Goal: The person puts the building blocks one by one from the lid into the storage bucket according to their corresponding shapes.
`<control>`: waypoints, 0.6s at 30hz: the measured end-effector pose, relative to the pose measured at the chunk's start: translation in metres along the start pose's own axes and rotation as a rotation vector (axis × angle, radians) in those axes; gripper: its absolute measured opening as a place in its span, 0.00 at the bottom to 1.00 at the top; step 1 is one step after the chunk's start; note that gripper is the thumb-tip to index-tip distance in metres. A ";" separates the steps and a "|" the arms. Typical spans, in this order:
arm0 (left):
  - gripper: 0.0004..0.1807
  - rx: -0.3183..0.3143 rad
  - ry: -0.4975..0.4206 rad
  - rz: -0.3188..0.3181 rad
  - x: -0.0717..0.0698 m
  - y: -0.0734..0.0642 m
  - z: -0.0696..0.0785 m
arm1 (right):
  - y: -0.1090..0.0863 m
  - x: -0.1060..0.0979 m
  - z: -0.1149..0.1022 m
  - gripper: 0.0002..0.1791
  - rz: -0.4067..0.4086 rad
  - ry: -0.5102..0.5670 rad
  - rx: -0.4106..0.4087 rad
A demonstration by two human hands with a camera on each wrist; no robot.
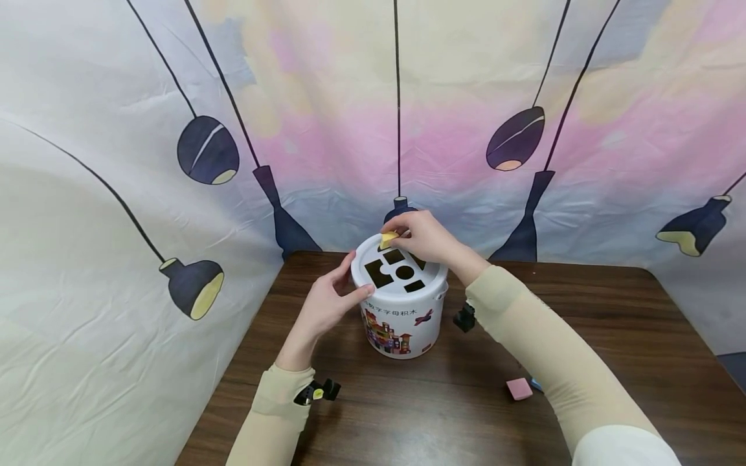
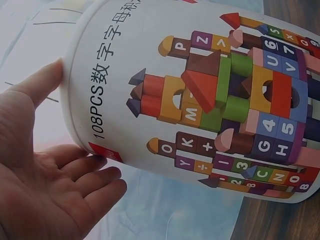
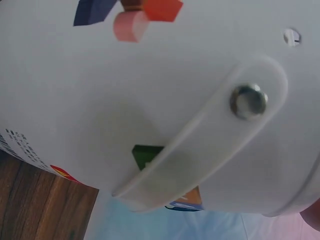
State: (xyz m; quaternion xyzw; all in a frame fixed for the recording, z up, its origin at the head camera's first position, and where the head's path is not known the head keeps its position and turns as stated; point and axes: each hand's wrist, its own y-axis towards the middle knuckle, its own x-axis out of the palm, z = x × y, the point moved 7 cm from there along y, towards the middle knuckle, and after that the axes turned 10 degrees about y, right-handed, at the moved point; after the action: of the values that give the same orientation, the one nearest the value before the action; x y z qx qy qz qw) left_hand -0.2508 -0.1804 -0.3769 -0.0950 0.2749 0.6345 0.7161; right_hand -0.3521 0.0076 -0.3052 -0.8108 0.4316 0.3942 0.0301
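Observation:
A white bucket (image 1: 428,330) with printed block pictures stands upright on the table, under a white lid (image 1: 430,279) cut with several shaped holes. My right hand (image 1: 424,236) pinches a small yellow block (image 1: 388,240) between thumb and fingers at a hole near the lid's far edge. The left hand (image 1: 327,301) touches the rim from the left, its thumb on the near side and its index finger farther back. In the left wrist view, that hand's other fingers (image 2: 102,192) extend loosely beside the bucket. The right wrist view shows only the bucket's side and its handle (image 3: 200,140).
A pink block (image 1: 519,389) lies on the wooden table (image 1: 402,414) at the right. Beside it is a blue piece (image 1: 537,386), partly hidden by the right sleeve. A cloth backdrop (image 1: 350,129) with painted lamps hangs behind the table.

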 end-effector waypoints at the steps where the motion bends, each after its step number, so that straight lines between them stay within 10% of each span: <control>1: 0.47 0.001 0.002 0.000 0.000 0.000 0.000 | 0.000 0.000 0.000 0.15 -0.003 -0.004 0.004; 18: 0.47 -0.011 0.023 0.002 -0.001 -0.001 -0.001 | 0.006 0.010 -0.001 0.15 -0.053 -0.039 0.020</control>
State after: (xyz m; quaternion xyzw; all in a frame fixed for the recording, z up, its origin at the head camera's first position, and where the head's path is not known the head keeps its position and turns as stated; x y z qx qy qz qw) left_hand -0.2502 -0.1818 -0.3775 -0.1059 0.2795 0.6356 0.7118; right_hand -0.3523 -0.0029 -0.3093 -0.8138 0.4134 0.4045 0.0568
